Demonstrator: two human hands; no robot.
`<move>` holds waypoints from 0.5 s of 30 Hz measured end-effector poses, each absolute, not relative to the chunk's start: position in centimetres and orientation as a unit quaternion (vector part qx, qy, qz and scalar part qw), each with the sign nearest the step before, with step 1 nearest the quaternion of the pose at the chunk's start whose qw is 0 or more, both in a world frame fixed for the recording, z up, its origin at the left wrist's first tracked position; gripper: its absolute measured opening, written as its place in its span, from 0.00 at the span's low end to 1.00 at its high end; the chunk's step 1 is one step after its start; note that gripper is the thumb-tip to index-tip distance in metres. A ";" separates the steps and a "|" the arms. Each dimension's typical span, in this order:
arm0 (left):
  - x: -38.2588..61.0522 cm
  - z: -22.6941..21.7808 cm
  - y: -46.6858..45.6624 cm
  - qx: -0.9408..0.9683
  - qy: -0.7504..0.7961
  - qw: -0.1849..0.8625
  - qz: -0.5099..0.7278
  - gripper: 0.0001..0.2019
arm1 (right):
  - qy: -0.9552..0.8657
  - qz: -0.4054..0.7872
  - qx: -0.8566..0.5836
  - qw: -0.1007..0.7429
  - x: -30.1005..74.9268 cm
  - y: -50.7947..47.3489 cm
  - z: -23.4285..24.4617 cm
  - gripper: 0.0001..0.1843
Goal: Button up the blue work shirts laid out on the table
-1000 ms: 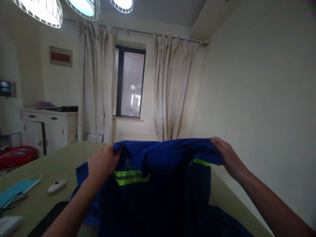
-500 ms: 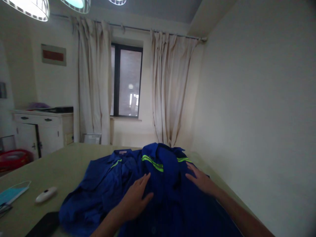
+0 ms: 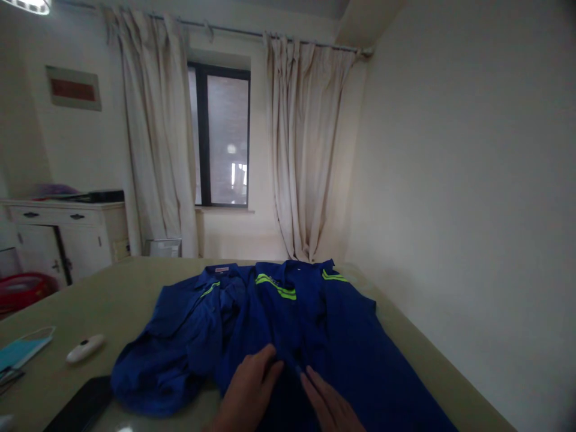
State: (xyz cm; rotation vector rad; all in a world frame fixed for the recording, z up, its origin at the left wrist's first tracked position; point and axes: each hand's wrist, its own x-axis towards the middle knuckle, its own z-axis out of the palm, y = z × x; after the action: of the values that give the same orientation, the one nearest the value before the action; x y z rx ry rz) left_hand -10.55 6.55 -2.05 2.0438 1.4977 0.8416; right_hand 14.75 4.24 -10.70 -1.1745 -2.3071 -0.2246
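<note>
A blue work jacket with yellow-green reflective stripes lies spread out before me, its collar toward the far edge of the table. My left hand is low on its front, with thumb and fingers drawn together on the cloth. Close by on the right, my right hand has its fingers pressed together at the jacket's front edge; its thumb is hidden. Beside this jacket, on the left, rests a second blue jacket, crumpled, with a label inside its collar and a similar stripe.
On the left of the green table are a white oval device, a black flat object and a blue face mask. A wall rises along the right side. A white cabinet stands beyond the table.
Both hands have come down from the jacket's chest and shoulder toward its lower front and nearer each other. Their fingers have closed from spread. The jacket's upper part lies flatter, and the view has shifted slightly.
</note>
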 end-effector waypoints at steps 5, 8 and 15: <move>-12.8 -2.1 5.6 0.692 0.446 0.382 0.420 0.20 | -0.821 0.014 -0.468 0.326 10.3 5.5 -6.5 0.30; -16.6 -4.3 4.3 0.736 0.464 0.297 0.393 0.31 | -0.746 0.174 -0.441 0.468 10.5 6.6 -4.1 0.18; -17.2 -8.8 4.5 0.763 0.551 0.109 0.320 0.44 | -0.516 0.351 -0.419 0.660 10.7 7.9 -4.0 0.19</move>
State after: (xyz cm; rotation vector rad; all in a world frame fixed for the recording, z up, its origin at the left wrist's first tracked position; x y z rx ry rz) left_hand -17.17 4.53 -8.82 2.2436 1.6203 0.9409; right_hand 10.72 7.91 -4.01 -0.9475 -1.1669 0.7933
